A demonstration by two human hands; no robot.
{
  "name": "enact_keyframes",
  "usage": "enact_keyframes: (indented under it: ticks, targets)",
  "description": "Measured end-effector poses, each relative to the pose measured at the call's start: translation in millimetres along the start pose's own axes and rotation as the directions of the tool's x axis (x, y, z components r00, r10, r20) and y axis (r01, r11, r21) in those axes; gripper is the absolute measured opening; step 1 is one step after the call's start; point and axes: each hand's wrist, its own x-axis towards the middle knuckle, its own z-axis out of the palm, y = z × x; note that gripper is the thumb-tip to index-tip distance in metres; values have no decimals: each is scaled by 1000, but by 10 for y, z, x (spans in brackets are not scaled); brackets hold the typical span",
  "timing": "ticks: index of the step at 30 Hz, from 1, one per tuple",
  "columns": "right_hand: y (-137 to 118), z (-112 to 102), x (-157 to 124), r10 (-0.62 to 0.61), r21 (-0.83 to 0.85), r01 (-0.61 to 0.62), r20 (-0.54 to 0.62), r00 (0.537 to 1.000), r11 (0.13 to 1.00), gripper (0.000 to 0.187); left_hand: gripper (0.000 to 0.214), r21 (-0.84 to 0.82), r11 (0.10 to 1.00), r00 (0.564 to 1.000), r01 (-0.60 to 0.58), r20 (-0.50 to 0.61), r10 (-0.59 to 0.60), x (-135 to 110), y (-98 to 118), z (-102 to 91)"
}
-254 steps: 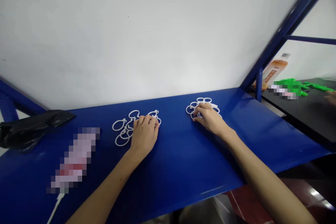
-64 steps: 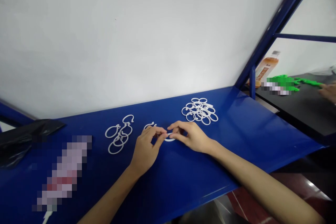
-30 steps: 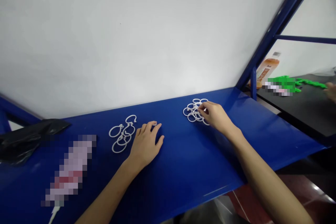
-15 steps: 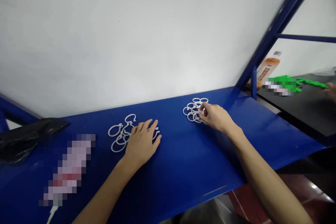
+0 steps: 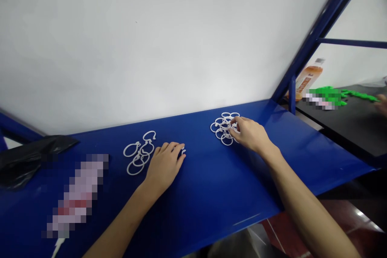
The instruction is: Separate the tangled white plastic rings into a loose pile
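the pile of white rings [image 5: 226, 126] sits toward the back of the blue table [image 5: 208, 197], right of centre, its loops overlapping one another. at its right edge my right hand [image 5: 250, 133] has its thumb and forefinger drawn close together against the rings; from here i cannot tell whether they have hold of one, and the other fingers are curled out of my sight. well to the left lies a looser group of white rings [image 5: 141, 153], partly overlapping, the farthest one standing open at a gap. just beside that group my left hand [image 5: 165, 164] is palm down, fingers bent and the thumb a little apart from the forefinger. a small white piece [image 5: 183, 151] shows between those two, the rest hidden beneath the hand, so i cannot tell whether it is gripped. farther left i have an object blurred into blocks [image 5: 80, 189], with a white cable [image 5: 58, 246] at its near end, and behind it a black bag [image 5: 36, 161]. over on the right, past the blue frame [image 5: 320, 28], a black table [image 5: 347, 123] carries a bottle [image 5: 308, 80], green pieces [image 5: 329, 93] and, at the edge of my view, another person's hand [image 5: 382, 105].
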Motion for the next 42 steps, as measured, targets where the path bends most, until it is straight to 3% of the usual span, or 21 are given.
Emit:
enact_keyframes:
  ticks: [5, 8, 10, 13, 18, 22, 25, 29, 33, 37, 42]
  targets:
    - [-52, -18, 2, 8, 58, 0, -127, 992, 998, 26, 19, -112, 993, 999, -30, -42, 26, 17, 67, -64]
    - [-153, 10, -30, -78, 175, 111, -186, 979, 978, 22, 16, -177, 982, 997, -71, -39, 66, 25, 117, -108]
    - [-266, 58, -78, -206, 276, 247, -168, 964, 929, 19, 13, -201, 974, 994, -108, -39, 102, 23, 150, -127]
    - [-464, 161, -177, -416, 396, 416, -91, 905, 818, 17, 9, -226, 961, 987, -160, -57, 151, 12, 185, -135]
    - [-672, 265, -296, -585, 495, 479, 75, 808, 725, 19, 7, -264, 945, 980, -195, -100, 174, 1, 204, -117]
    - [-716, 251, -325, -617, 553, 467, 114, 778, 690, 28, 5, -371, 925, 991, -81, -131, 35, 12, 231, -110]
    - [-758, 258, -350, -600, 615, 422, 106, 793, 666, 38, 15, -504, 862, 985, 61, -108, -133, 20, 271, -125]
    - [-818, 312, -377, -530, 693, 350, 55, 846, 630, 14, 22, -648, 735, 966, 200, 7, -257, 17, 326, -160]
    - [-803, 347, -354, -522, 697, 385, -18, 853, 605, 11, 21, -738, 629, 960, 246, 94, -265, 7, 341, -164]
    - [-763, 366, -323, -586, 675, 481, -89, 805, 559, 19, 23, -805, 545, 959, 234, 99, -265, 19, 319, -134]
    - [-770, 394, -352, -667, 625, 579, -121, 735, 524, 24, 15, -754, 626, 973, 197, 74, -216, 28, 302, -123]
